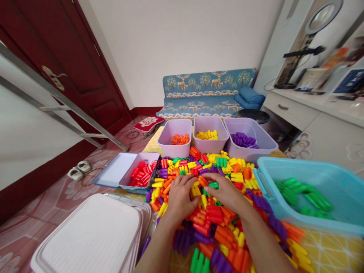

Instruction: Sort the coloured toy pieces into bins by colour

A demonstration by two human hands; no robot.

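Two bare hands reach in from the bottom centre of the frame and rest on a heap of chunky plastic building pieces [210, 216] in orange, yellow, red, purple and green, spread over a yellow patterned tablecloth [332, 250]. The left hand [179, 199] is curved downward, its fingers [189, 182] closed together over yellow and orange pieces. The right hand [224, 193] lies nearly flat, its fingers [210, 180] extended toward the left hand, just beside a green piece [214, 185]. You cannot tell whether either hand is gripping a piece.

Beyond the heap, at upper centre, stand three lilac plastic tubs [204, 146], holding orange, yellow and purple pieces from left to right. To the left, an open blue-and-lilac tin [110, 170] holds red pieces [140, 174]. To the right, a light-blue plastic basket [313, 170] holds green pieces [301, 197]. A white lidded plastic box [85, 235] sits at lower left. A dark red door [62, 64] stands at upper left, and a blue deer-print sofa [207, 87] lies against the far wall.
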